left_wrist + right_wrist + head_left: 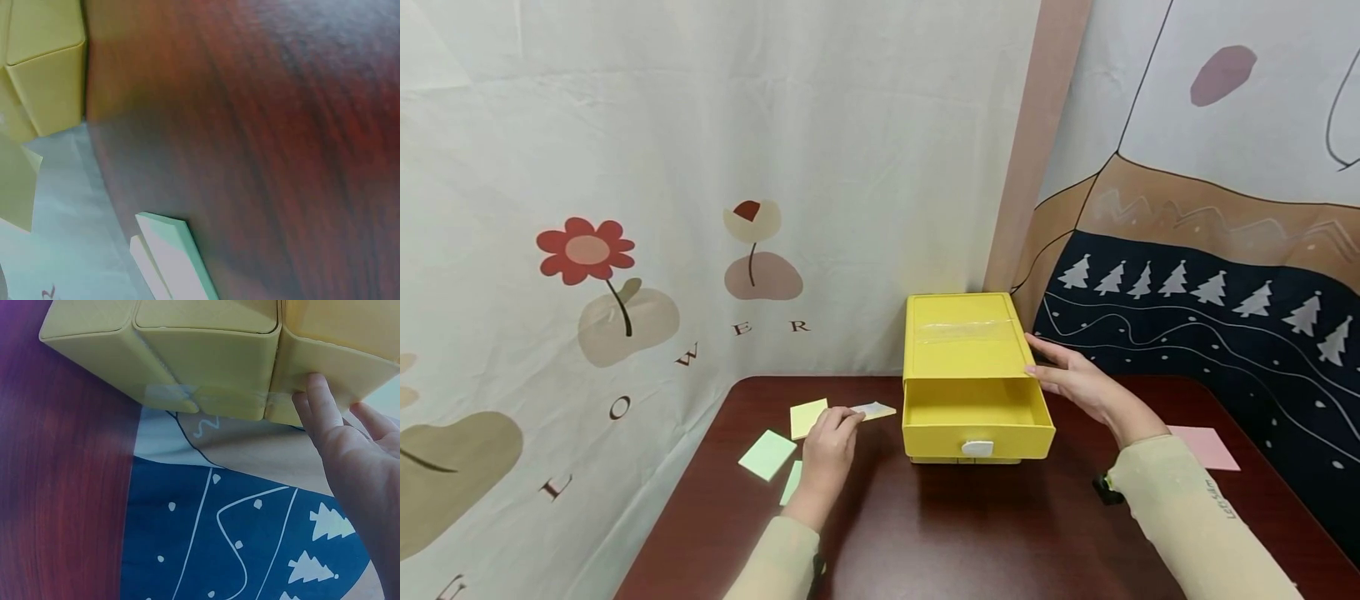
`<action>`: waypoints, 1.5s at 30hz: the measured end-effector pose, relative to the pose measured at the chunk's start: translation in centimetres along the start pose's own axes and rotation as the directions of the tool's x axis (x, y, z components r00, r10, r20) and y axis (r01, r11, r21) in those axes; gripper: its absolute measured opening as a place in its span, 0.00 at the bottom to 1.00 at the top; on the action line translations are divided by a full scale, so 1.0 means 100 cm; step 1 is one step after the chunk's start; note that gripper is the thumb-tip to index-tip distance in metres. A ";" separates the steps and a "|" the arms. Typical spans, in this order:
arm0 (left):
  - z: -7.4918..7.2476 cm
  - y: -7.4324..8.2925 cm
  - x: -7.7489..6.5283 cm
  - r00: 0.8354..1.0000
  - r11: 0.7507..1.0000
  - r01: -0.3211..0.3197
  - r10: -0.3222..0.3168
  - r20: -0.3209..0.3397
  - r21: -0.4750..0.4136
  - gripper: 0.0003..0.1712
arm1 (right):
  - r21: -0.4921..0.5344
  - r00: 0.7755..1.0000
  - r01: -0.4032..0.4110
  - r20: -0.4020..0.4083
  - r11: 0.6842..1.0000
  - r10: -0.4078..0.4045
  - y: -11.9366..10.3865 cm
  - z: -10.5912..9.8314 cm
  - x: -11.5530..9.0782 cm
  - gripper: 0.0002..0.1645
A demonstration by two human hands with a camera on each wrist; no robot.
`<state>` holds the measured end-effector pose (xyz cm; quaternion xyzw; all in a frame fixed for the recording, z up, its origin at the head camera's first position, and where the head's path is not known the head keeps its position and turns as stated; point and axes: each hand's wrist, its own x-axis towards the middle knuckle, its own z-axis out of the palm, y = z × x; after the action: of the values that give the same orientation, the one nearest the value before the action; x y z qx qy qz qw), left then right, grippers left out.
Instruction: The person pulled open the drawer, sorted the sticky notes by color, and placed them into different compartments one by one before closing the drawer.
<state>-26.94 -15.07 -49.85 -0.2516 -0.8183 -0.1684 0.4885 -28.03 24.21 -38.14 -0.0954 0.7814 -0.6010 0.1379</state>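
Note:
A yellow drawer box [966, 333] stands at the back of the table, its upper drawer [940, 443] pulled out toward me and showing a bare inside. Just left of it, my left hand [829, 446] pinches a pale yellow sticky note pad [877, 410], held above the table; this pad [17, 184] also shows at the left edge of the left wrist view. My right hand [1078, 383] rests on the box's right side, thumb near the top edge. In the right wrist view the right hand's [353, 447] extended fingers press against the side wall.
Left of the left hand lie a yellow sticky note pad [807, 417], a green pad [767, 455] and another green pad [791, 483], partly hidden by the wrist. A pink pad [1206, 447] lies at the right, beyond the right sleeve. A printed curtain [850, 167] hangs behind the table.

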 end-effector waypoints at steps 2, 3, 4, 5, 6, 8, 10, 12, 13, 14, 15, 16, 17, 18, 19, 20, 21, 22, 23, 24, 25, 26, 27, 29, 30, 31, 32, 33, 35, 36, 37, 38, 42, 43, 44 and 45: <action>-0.003 0.000 0.002 1.000 1.000 0.009 -0.009 -0.024 -0.013 0.12 | -0.002 1.000 0.000 0.001 1.000 0.000 0.000 0.000 0.000 0.48; -0.004 0.000 0.004 0.999 1.000 0.011 -0.012 -0.036 -0.023 0.12 | -0.003 1.000 0.001 0.001 1.000 -0.001 0.000 0.000 0.000 0.48; -0.005 0.001 0.005 0.999 0.999 0.012 -0.013 -0.045 -0.030 0.12 | -0.002 1.000 0.001 0.002 1.000 -0.001 0.000 0.001 0.000 0.48; -0.007 0.001 0.006 0.998 0.999 0.010 -0.013 -0.054 -0.039 0.12 | -0.004 1.000 0.000 0.000 1.000 0.000 0.000 0.000 0.000 0.49; -0.008 0.001 0.008 0.998 0.999 0.008 -0.011 -0.063 -0.048 0.12 | -0.005 1.000 0.000 -0.001 1.000 0.000 0.000 0.000 0.000 0.49; -0.010 0.002 0.011 0.997 0.999 0.001 -0.005 -0.080 -0.054 0.11 | -0.005 1.000 -0.002 -0.002 1.000 0.002 0.000 0.000 0.000 0.49; -0.012 0.003 0.015 0.995 0.998 -0.006 0.000 -0.098 -0.059 0.11 | -0.004 1.000 -0.002 -0.001 1.000 0.002 0.000 0.000 0.000 0.49; -0.014 0.004 0.018 0.993 0.998 -0.012 0.005 -0.116 -0.058 0.11 | -0.004 1.000 -0.001 -0.001 1.000 0.001 0.000 0.000 0.000 0.49; -0.015 0.005 0.020 0.992 0.998 -0.015 0.008 -0.125 -0.059 0.11 | -0.004 1.000 0.000 -0.001 1.000 0.000 0.000 0.000 0.000 0.49; -0.016 0.005 0.022 0.991 0.998 -0.020 0.011 -0.135 -0.062 0.11 | -0.008 1.000 0.001 -0.001 1.000 -0.001 0.001 0.000 0.000 0.49; -0.017 0.006 0.024 0.989 0.997 -0.026 0.015 -0.146 -0.068 0.11 | -0.011 1.000 0.003 0.000 1.000 -0.003 0.001 0.000 0.000 0.49; -0.019 0.007 0.025 0.988 0.997 -0.030 0.019 -0.154 -0.071 0.12 | -0.013 1.000 0.005 0.000 1.000 -0.005 0.001 -0.001 0.000 0.49; -0.020 0.008 0.027 0.986 0.996 -0.035 0.022 -0.163 -0.078 0.12 | -0.013 1.000 0.006 0.000 1.000 -0.006 0.001 -0.001 0.001 0.48; -0.021 0.009 0.029 0.985 0.996 -0.041 0.026 -0.172 -0.085 0.12 | -0.014 1.000 0.007 0.000 1.000 -0.007 0.001 -0.001 0.001 0.48; -0.023 0.010 0.032 0.983 0.995 -0.046 0.029 -0.182 -0.092 0.13 | -0.014 1.000 0.007 0.001 1.000 -0.007 0.001 -0.001 0.001 0.48; -0.024 0.011 0.034 0.981 0.994 -0.050 0.031 -0.191 -0.099 0.13 | -0.014 1.000 0.007 0.002 1.000 -0.007 0.000 -0.001 0.001 0.48; -0.026 0.012 0.036 0.979 0.993 -0.055 0.032 -0.200 -0.106 0.13 | -0.015 1.000 0.006 0.002 1.000 -0.006 0.000 -0.001 0.001 0.49; -0.027 0.013 0.038 0.977 0.992 -0.058 0.034 -0.208 -0.112 0.13 | -0.014 1.000 0.006 0.002 1.000 -0.006 0.000 0.000 0.001 0.49; -0.029 0.014 0.040 0.975 0.991 -0.064 0.038 -0.218 -0.116 0.13 | -0.012 1.000 0.005 0.002 1.000 -0.005 0.000 0.000 0.001 0.49; -0.030 0.015 0.042 0.973 0.990 -0.070 0.041 -0.226 -0.121 0.14 | -0.012 1.000 0.005 0.002 1.000 -0.005 0.000 0.000 0.001 0.49; -0.031 0.016 0.044 0.971 0.990 -0.074 0.044 -0.234 -0.123 0.14 | -0.010 1.000 0.005 0.002 1.000 -0.005 0.000 0.000 0.001 0.49; -0.033 0.017 0.045 0.969 0.989 -0.082 0.049 -0.243 -0.127 0.13 | -0.009 1.000 0.005 0.002 1.000 -0.005 0.000 0.000 0.000 0.49; -0.034 0.018 0.047 0.967 0.988 -0.087 0.052 -0.249 -0.130 0.13 | -0.008 1.000 0.005 0.001 1.000 -0.005 0.000 0.000 0.000 0.49; -0.036 0.021 0.050 0.964 0.987 -0.095 0.058 -0.260 -0.131 0.13 | -0.008 1.000 0.006 0.003 1.000 -0.006 0.000 0.000 0.000 0.49; -0.038 0.022 0.052 0.963 0.986 -0.096 0.058 -0.265 -0.134 0.13 | -0.008 1.000 0.006 0.002 1.000 -0.006 0.000 0.000 0.000 0.48; -0.039 0.023 0.053 0.961 0.986 -0.097 0.058 -0.270 -0.137 0.12 | -0.009 1.000 0.005 0.003 1.000 -0.005 0.001 0.000 0.001 0.49; -0.040 0.025 0.055 0.960 0.985 -0.098 0.056 -0.276 -0.141 0.11 | -0.010 1.000 0.005 0.002 1.000 -0.005 0.001 0.000 0.000 0.48; -0.041 0.026 0.056 0.959 0.985 -0.097 0.053 -0.279 -0.145 0.10 | -0.012 1.000 0.006 0.002 1.000 -0.006 0.000 0.000 0.000 0.48; -0.043 0.030 0.060 0.955 0.983 -0.099 0.050 -0.292 -0.157 0.08 | -0.016 1.000 0.006 0.001 1.000 -0.006 0.000 0.000 0.000 0.49; -0.044 0.032 0.062 0.954 0.981 -0.101 0.049 -0.297 -0.164 0.07 | -0.017 1.000 0.006 0.000 1.000 -0.006 0.000 0.001 0.000 0.49; -0.046 0.033 0.063 0.952 0.979 -0.106 0.050 -0.303 -0.172 0.07 | -0.020 1.000 0.007 0.000 1.000 -0.007 -0.001 0.001 0.000 0.49; -0.047 0.035 0.065 0.950 0.978 -0.112 0.053 -0.308 -0.178 0.07 | -0.020 1.000 0.007 -0.001 1.000 -0.007 -0.001 0.001 0.000 0.49; -0.050 0.043 0.070 0.942 0.970 -0.145 0.075 -0.327 -0.195 0.07 | -0.016 1.000 0.010 0.005 1.000 -0.010 -0.001 0.001 0.000 0.49; -0.050 0.045 0.071 0.940 0.968 -0.155 0.083 -0.332 -0.197 0.07 | -0.019 1.000 0.013 0.009 1.000 -0.013 -0.001 0.000 -0.001 0.49; -0.051 0.047 0.072 0.938 0.966 -0.165 0.091 -0.335 -0.198 0.07 | -0.020 1.000 0.015 0.011 1.000 -0.015 -0.001 0.000 -0.001 0.49; -0.051 0.048 0.073 0.935 0.964 -0.175 0.100 -0.339 -0.198 0.07 | -0.021 1.000 0.015 0.011 1.000 -0.015 -0.001 0.000 -0.001 0.49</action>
<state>-23.40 -11.96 -40.84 -0.3309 -0.6820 -0.2646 0.5961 -27.96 24.18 -37.99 -0.1062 0.7860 -0.5934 0.1367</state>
